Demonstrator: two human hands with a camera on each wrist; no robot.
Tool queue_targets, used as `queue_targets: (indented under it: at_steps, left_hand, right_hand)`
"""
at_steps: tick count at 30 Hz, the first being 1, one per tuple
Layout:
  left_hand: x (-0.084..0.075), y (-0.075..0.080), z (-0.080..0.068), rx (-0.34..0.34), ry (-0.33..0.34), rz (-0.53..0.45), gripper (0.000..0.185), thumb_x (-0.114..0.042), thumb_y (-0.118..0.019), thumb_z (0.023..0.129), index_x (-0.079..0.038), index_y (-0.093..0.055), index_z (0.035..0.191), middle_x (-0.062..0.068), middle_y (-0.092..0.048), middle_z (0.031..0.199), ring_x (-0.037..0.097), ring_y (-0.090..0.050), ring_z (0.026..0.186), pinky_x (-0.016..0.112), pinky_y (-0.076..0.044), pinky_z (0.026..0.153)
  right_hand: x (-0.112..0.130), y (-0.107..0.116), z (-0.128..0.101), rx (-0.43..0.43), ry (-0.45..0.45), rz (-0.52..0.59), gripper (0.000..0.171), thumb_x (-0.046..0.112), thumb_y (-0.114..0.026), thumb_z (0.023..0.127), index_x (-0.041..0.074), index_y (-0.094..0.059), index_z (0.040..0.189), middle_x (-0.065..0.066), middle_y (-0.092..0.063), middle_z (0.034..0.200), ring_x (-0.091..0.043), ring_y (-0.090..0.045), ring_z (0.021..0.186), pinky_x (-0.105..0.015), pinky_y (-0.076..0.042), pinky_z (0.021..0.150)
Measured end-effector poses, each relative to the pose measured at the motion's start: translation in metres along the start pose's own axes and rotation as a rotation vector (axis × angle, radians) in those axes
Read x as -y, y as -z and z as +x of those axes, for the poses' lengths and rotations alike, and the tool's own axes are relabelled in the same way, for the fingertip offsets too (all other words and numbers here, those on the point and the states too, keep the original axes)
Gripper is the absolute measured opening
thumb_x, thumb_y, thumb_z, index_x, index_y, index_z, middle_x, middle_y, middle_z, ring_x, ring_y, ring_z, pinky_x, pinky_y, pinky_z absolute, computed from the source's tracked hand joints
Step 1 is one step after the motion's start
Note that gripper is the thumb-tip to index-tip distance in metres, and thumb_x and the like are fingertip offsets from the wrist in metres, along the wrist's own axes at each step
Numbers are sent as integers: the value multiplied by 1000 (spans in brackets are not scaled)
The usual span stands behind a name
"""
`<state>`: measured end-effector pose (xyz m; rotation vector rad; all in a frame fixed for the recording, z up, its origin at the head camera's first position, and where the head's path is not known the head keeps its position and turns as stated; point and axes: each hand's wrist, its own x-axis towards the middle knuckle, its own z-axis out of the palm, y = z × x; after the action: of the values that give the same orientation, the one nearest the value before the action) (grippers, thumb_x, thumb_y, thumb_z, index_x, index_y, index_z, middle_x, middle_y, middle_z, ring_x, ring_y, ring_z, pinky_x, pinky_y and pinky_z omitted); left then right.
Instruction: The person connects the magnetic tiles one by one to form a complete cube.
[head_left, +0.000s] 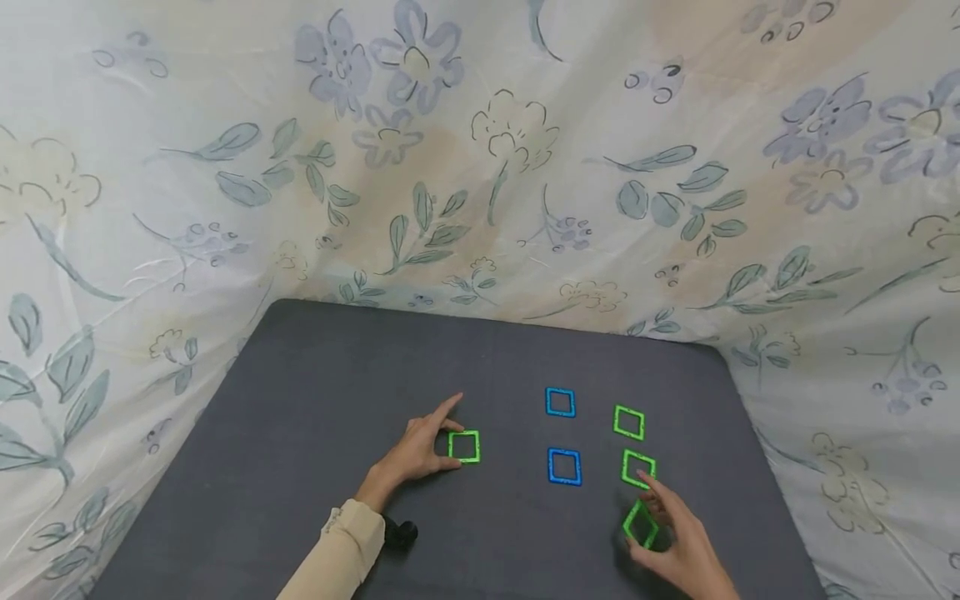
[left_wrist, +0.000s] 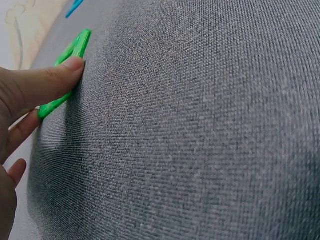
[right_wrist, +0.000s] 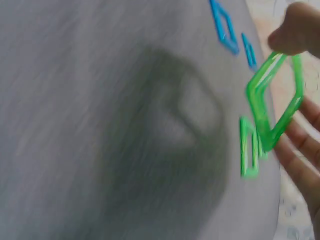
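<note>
My head view is evenly lit and fairly bright, with soft diffuse light and no glare. The floral sheet [head_left: 480, 167] bows outward at the edges, a wide-angle bend. Only faint shadows sit under the hands on the grey counter [head_left: 300, 467]. My left wrist view is sharp in the middle, the weave crisp, softening towards the far left. My right wrist view is smeared by motion blur; a broad dark shadow [right_wrist: 175, 130] lies across the cloth, and the green frame [right_wrist: 272, 100] shows doubled edges.
</note>
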<state>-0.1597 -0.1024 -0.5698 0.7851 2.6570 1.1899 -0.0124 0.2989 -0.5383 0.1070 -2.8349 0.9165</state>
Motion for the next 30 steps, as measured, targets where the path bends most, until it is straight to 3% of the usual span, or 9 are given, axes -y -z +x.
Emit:
queue_targets:
  at_steps: [4,8,13,19,25,30]
  left_hand:
    - [1,1,0,4,4,-5,108,-15,-92,75,-9,-27,162,6,-74,125,37,-57,133,66,-31,111]
    - [1,1,0,6,1,-19,107,-15,-91,76,-8,-28,161,6,-74,125,37,-57,134,66,-30,113]
    - [1,-1,-2,10,2,-35,106,-15,-91,76,-9,-28,161,6,-74,126,38,-55,135,66,-29,114]
    - [4,0,-2,9,-6,-23,105,-17,-91,77,-9,-29,161,5,-74,126,35,-57,134,65,-31,111]
    - [6,-1,-1,-4,-39,18,105,-19,-92,76,-7,-30,160,4,-75,124,35,-59,131,66,-34,110]
    - [8,-2,-1,-7,-41,26,105,-20,-92,76,-7,-31,160,4,-75,124,35,-59,131,66,-34,109]
  right_hand:
    - [15,-11,20,-67,121,144,101,-9,-93,58,9,-50,148,-6,-66,111,-1,-63,98,-34,-60,74]
    - [33,-28,46,-55,257,306,100,-14,-90,61,7,-47,149,-11,-63,117,1,-61,110,-37,-61,82]
    - [59,-54,77,16,401,436,93,-13,-86,69,4,-44,150,-13,-61,125,-13,-64,116,-40,-60,89]
    - [85,-78,105,78,460,469,87,-9,-85,74,5,-45,149,-18,-63,129,-36,-65,116,-51,-57,91]
    - [100,-95,120,82,545,471,85,-10,-87,71,-3,-45,145,-22,-62,127,-42,-64,112,-55,-57,88]
    - [114,-96,124,83,584,465,80,-16,-84,69,-11,-46,140,-25,-62,123,-45,-64,108,-50,-58,88]
